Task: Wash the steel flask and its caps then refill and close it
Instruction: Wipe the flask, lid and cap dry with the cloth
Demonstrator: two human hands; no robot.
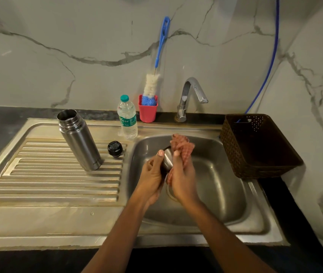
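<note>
The steel flask (80, 139) stands uncapped on the ribbed drainboard (58, 174), left of the sink basin (225, 184). A black inner cap (115, 148) lies on the drainboard just right of the flask. Over the basin, my left hand (151, 178) grips the steel outer cap (168, 159). My right hand (182, 180) holds a pink checked cloth (183, 147) pressed against that cap. Much of the cap is hidden between my hands.
A plastic water bottle (127, 117) with a teal lid and a red cup (148, 109) holding a blue bottle brush (157, 62) stand at the back. The tap (191, 95) shows no running water. A brown basket (257, 146) sits right of the basin.
</note>
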